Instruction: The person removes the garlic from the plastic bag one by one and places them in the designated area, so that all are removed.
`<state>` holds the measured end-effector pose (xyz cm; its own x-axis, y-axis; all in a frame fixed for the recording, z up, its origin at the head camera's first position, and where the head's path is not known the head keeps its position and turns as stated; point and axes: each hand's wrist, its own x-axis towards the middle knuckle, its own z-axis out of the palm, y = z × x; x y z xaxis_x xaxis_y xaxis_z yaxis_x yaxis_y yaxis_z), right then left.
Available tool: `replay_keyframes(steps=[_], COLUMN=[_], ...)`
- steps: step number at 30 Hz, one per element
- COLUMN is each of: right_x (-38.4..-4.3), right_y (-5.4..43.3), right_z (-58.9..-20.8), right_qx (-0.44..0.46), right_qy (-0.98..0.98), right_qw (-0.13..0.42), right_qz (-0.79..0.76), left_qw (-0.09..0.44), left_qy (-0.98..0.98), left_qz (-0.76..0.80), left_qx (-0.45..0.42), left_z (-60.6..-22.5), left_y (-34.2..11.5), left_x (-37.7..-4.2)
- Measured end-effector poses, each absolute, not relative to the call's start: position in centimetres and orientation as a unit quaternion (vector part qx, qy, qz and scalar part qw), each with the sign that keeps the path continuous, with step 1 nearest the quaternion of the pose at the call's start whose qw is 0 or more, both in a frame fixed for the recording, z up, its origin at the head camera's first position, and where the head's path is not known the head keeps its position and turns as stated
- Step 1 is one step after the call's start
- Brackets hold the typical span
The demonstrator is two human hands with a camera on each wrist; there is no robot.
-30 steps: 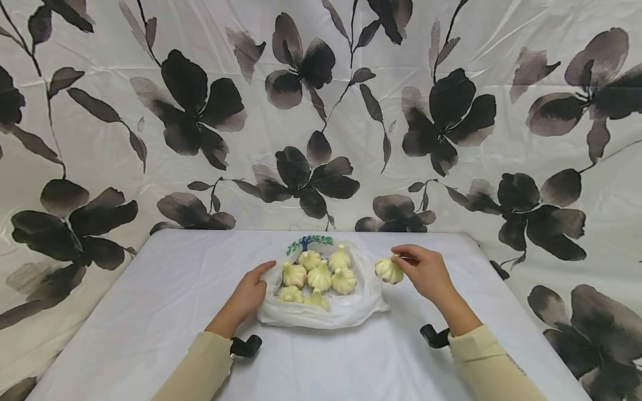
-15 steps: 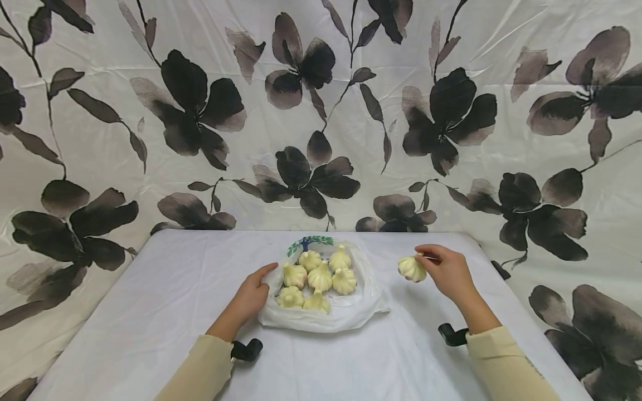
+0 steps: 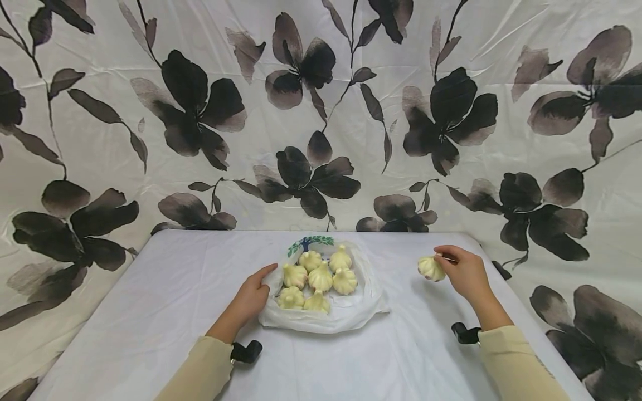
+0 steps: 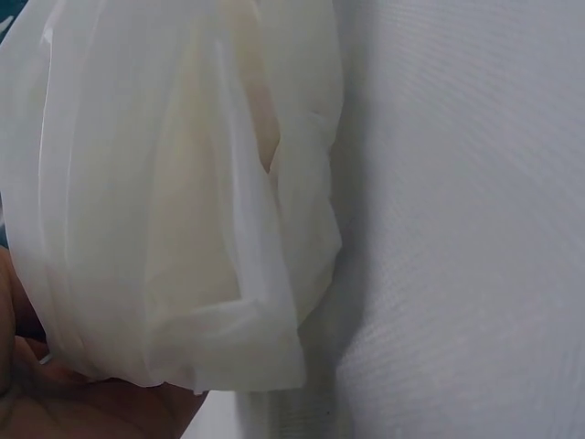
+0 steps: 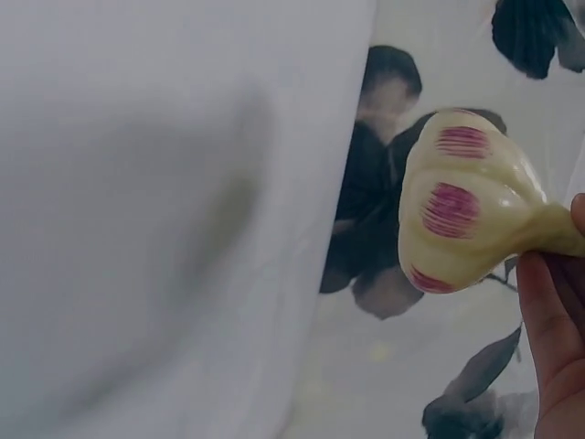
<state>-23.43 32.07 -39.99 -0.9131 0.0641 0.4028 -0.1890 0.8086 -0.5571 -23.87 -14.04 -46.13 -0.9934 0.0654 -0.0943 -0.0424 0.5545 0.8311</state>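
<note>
My right hand (image 3: 467, 273) pinches a garlic bulb (image 3: 431, 268) by its stem, off the table to the right of a white plastic bag (image 3: 351, 317). In the right wrist view, purple-pink streaks mark the pale, glossy garlic bulb (image 5: 471, 206), and the fingertips (image 5: 544, 311) are at its stem. My left hand (image 3: 251, 298) holds the left rim of the bag, its index finger stretched along the edge. Close up in the left wrist view, the bag (image 4: 183, 229) covers part of that hand (image 4: 101, 402). Several more garlic bulbs (image 3: 320, 277) sit inside the bag's opened mouth.
A white cloth covers the table (image 3: 165, 289). Behind it hangs a pale curtain (image 3: 371, 156) printed with dark flowers. Green leaf print (image 3: 316, 240) shows at the bag's back rim. The table's right edge runs beyond my right hand.
The right hand has carried the garlic bulb rightward, away from the bag, slowing in the last half second. My left hand and the bag have barely shifted.
</note>
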Motion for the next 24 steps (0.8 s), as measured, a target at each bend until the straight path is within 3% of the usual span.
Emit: replay_keyframes(steps=[17, 24], right_x=[-23.5, -23.5], right_y=[35.7, 37.1], right_z=[-41.0, -41.5], right_qx=[-0.040, -0.057], right_qy=[-0.934, -0.933], right_qw=[0.179, 0.193], right_qz=[0.307, 0.297], left_qw=[0.061, 0.059], left_qy=[0.879, 0.881], left_qz=[0.472, 0.470], left_qx=[0.009, 0.005], left_z=[-46.2, -46.2], left_y=[-14.2, -14.1], left_x=[-23.6, -23.6])
